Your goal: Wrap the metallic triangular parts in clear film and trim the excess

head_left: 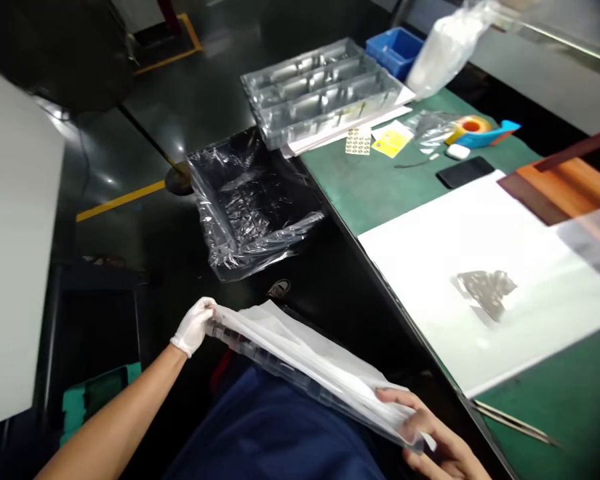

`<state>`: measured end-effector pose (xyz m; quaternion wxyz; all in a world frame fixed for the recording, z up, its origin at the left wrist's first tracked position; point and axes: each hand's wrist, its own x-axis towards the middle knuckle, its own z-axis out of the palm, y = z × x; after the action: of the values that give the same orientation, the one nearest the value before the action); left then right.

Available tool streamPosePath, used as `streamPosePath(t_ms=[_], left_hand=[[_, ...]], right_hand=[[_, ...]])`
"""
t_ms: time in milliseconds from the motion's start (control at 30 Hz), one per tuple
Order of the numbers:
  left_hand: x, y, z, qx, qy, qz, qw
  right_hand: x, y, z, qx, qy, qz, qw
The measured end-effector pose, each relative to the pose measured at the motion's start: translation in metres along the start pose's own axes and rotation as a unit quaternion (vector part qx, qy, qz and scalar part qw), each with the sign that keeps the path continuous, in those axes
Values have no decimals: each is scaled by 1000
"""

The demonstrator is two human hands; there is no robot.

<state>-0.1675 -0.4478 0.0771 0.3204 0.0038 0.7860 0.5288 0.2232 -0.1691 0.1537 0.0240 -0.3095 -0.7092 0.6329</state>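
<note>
Between my two hands, in front of my body, I hold a clear plastic tray (pixel 275 363) with translucent white sheeting (pixel 310 343) over it. My left hand (pixel 194 327), in a white glove, pinches the far left end. Bare, my right hand (pixel 435 433) grips the near right end, thumb below and fingers over the top. The tray is tilted, seen nearly edge-on. Beyond it on the floor side stands a box lined with a clear plastic bag (pixel 215 233), its inside dark.
On the green table (pixel 340 180) lie clear compartment trays (pixel 325 87), a blue bin (pixel 395 50), a tape dispenser (pixel 485 133), a phone (pixel 465 172), a lit white panel (pixel 430 253) with a crumpled dark film piece (pixel 487 290), and tweezers (pixel 515 421). The table edge runs along my right.
</note>
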Motion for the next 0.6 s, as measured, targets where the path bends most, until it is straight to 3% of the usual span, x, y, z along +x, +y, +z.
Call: streamPosePath(t_ms=[133, 267, 433, 600], left_hand=[[-4, -13, 33, -36, 63, -22, 997], [-5, -2, 56, -32, 83, -5, 996], [-14, 28, 61, -8, 89, 58, 994], [-6, 37, 61, 105, 138, 113, 978]], right_hand=[[-24, 23, 7, -16, 68, 18, 997], [-59, 55, 20, -87, 176, 6, 981], [-96, 60, 46, -169, 237, -1, 957], [-94, 47, 66, -98, 262, 85, 956]])
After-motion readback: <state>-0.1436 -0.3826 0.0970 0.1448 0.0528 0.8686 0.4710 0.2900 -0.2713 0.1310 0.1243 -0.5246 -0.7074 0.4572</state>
